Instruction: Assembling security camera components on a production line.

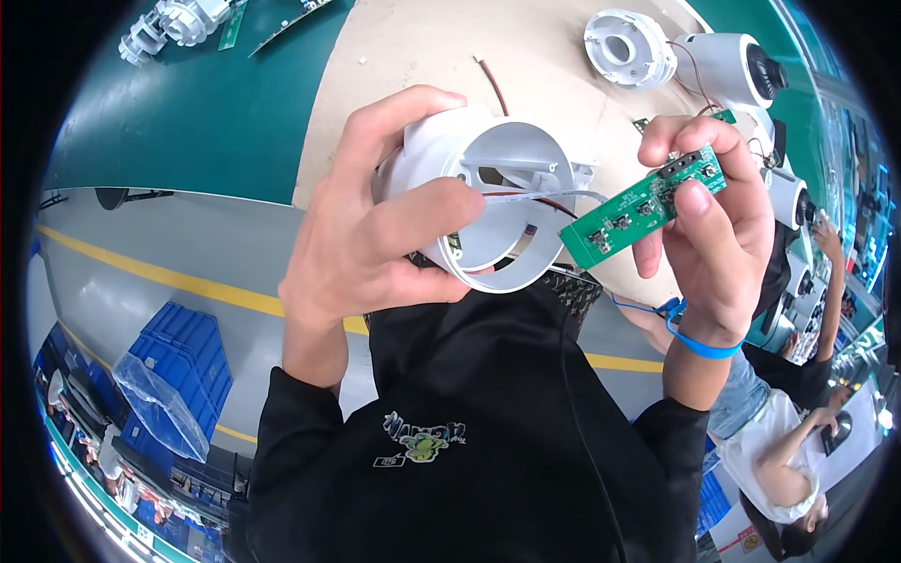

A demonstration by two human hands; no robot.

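**Housing and board held over the counter**

Housing (488, 202), a white round shell, sits in the left hand (366, 235), fingers wrapped over its rim with the open side facing the camera. The right hand (713, 225) pinches a green board (648, 202) between thumb and fingers, just beside the housing; thin wires (540, 197) run from the board into the shell. A blue strap (699, 342) circles the right wrist. Beyond, on the counter (404, 56), lie a white ring (627, 47) and a white camera (732, 70). Blue crates (183, 361) stand on the floor below.
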